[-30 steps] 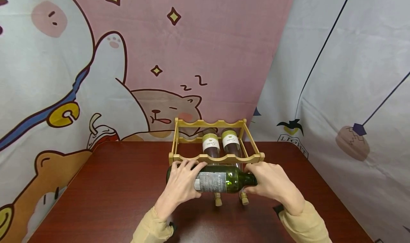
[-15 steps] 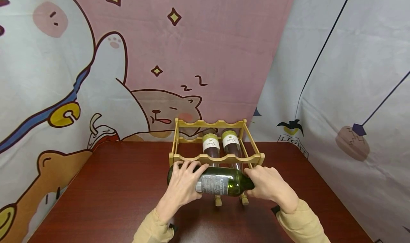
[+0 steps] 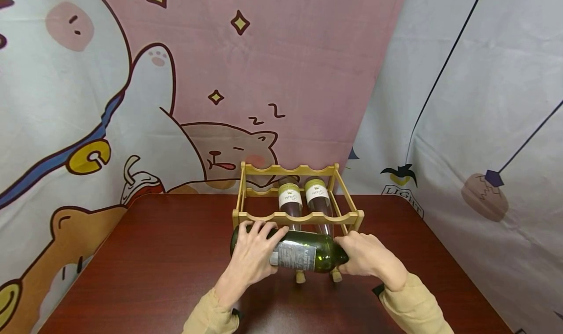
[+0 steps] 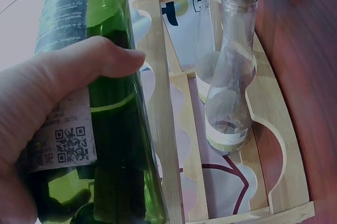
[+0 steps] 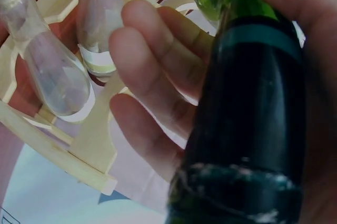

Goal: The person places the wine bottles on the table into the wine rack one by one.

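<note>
A green glass wine bottle (image 3: 323, 256) with a grey label lies sideways in the air before the wooden rack, its neck to the right and slightly lower than its base. My left hand (image 3: 252, 253) grips the body near the base; its thumb (image 4: 113, 61) lies across the glass in the left wrist view. At the neck, my right hand (image 3: 371, 256) holds on, and the right wrist view shows its fingers (image 5: 152, 71) bent beside the dark neck sleeve (image 5: 250, 92). Most of the neck is hidden by that hand in the head view.
The wooden wine rack (image 3: 294, 219) stands on the dark red table (image 3: 167, 256). Two clear corked bottles, a left one (image 3: 290, 202) and a right one (image 3: 317, 197), lie in it with corks toward me. A cartoon-printed cloth (image 3: 316, 70) hangs behind.
The bottle's neck end has dipped and come a little nearer, so the bottle tilts more. My right hand has shifted slightly left and covers more of the neck. The rack has stayed put.
</note>
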Available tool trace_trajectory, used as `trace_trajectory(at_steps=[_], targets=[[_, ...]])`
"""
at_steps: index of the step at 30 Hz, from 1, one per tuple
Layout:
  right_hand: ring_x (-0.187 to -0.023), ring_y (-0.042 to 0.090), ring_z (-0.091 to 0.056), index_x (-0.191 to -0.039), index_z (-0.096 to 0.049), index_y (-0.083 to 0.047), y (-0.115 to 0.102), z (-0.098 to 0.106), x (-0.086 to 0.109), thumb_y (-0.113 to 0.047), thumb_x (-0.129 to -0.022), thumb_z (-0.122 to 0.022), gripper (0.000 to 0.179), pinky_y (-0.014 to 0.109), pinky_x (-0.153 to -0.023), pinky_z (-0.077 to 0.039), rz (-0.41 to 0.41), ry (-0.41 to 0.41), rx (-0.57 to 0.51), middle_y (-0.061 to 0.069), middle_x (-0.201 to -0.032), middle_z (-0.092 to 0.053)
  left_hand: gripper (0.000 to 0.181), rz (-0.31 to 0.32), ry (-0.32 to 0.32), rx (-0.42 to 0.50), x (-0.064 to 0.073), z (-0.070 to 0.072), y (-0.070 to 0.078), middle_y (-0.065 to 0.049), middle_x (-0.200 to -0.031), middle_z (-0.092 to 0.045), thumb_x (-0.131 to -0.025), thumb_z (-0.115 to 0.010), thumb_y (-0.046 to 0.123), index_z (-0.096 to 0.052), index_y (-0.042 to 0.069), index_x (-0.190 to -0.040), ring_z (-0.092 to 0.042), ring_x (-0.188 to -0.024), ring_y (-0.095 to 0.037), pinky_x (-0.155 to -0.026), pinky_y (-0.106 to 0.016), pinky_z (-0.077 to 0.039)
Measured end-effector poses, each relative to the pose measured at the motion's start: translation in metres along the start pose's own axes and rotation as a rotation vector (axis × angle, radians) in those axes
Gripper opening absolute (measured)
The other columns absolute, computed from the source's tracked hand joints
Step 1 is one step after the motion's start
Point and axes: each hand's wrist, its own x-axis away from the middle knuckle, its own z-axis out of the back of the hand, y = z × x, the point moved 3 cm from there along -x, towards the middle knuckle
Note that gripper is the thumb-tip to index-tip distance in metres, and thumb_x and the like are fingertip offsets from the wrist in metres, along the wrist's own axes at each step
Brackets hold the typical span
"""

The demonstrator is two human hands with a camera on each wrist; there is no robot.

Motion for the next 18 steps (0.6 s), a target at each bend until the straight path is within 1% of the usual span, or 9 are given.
trace_trajectory(at_steps=[5,10,14,18], targets=[[-0.057,0.008,-0.046,-0.078,-0.059,-0.02,0.002,-0.005,-0.001,-0.021,-0.059,-0.078,0.027,0.031,-0.051,-0.038,0.019,-0.013,-0.046,-0.008,-0.067,-0.054,0.095,-0.009,0.008,-0.017,0.0,0.001,0.002,0.0,-0.104,-0.065,-0.033,-0.091,0.053,-0.061,0.027,-0.118,-0.059,-0.097,-0.022,-0.08,-0.046,-0.043],[-0.057,0.008,-0.045,-0.078,-0.059,-0.018,0.003,-0.01,-0.001,-0.017,-0.059,-0.076,0.025,0.03,-0.05,-0.037,0.043,-0.024,-0.085,-0.008,-0.066,-0.053,0.094,-0.01,-0.003,-0.024,-0.001,0.001,0.002,0.0,-0.104,-0.065,-0.032,-0.091,0.055,-0.061,0.028,-0.118,-0.059,-0.098,-0.022,-0.08,-0.046,-0.043],[-0.058,0.008,-0.045,-0.079,-0.058,-0.016,0.004,-0.012,-0.001,-0.015,-0.058,-0.074,0.026,0.029,-0.05,-0.037,0.076,-0.015,-0.107,-0.007,-0.068,-0.053,0.094,-0.01,-0.016,-0.03,-0.001,0.001,0.002,0.0,-0.105,-0.065,-0.032,-0.091,0.055,-0.061,0.029,-0.118,-0.058,-0.099,-0.023,-0.081,-0.046,-0.043],[-0.06,0.007,-0.045,-0.079,-0.057,-0.016,0.005,-0.016,0.0,-0.015,-0.058,-0.076,0.028,0.027,-0.05,-0.037,0.115,0.006,-0.126,-0.008,-0.069,-0.053,0.095,-0.011,-0.032,-0.032,0.001,0.001,0.003,0.0,-0.106,-0.065,-0.032,-0.091,0.055,-0.06,0.029,-0.118,-0.058,-0.099,-0.023,-0.082,-0.046,-0.043]])
